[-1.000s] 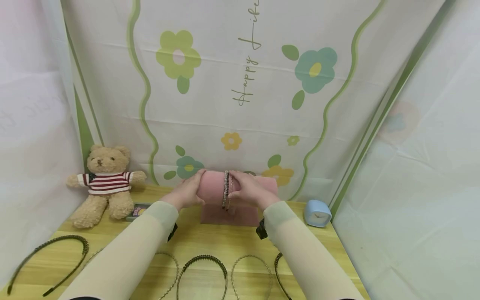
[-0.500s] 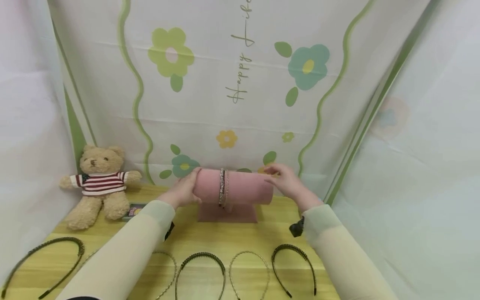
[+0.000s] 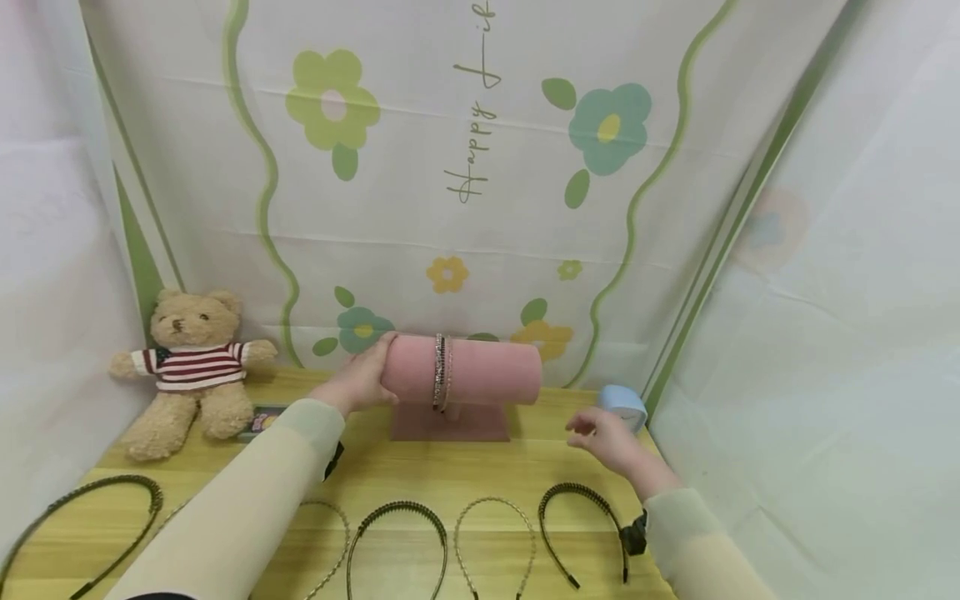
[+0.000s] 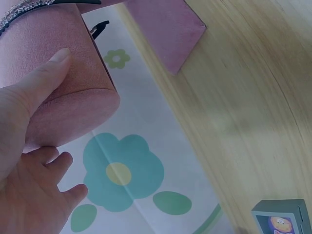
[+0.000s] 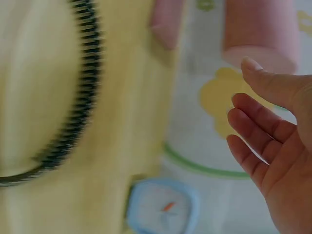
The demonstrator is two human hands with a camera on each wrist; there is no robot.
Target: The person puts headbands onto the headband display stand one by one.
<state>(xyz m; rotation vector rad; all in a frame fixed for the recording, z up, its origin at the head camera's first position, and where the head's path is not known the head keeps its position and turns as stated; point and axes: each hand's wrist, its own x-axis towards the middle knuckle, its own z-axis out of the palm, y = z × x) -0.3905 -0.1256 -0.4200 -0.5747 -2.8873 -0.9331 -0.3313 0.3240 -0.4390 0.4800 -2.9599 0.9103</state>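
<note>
A pink padded roll stand [image 3: 491, 371] stands at the back of the table. Two headbands [image 3: 438, 375], one with sparkling stones and dark teeth and the other thin and pale, go round its roll. My left hand [image 3: 356, 382] grips the roll's left end; in the left wrist view the thumb [image 4: 46, 80] presses along the pink cloth. Away from the stand, my right hand [image 3: 609, 440] hovers over the table in front of the blue clock [image 3: 617, 400], its fingers loosely bent and holding nothing. A black toothed headband [image 3: 573, 488] lies below this hand.
More headbands lie along the front: a pale beaded one [image 3: 491, 500], a black one [image 3: 405, 506] and another black one [image 3: 127, 479] at far left. A teddy bear [image 3: 198, 367] sits back left beside a small grey box [image 3: 262, 422]. Printed cloth walls [image 3: 517, 225] surround the table.
My right hand has left the headbands on the roll, passed its right end and come down toward the front right. The left hand stays at the roll's left end.
</note>
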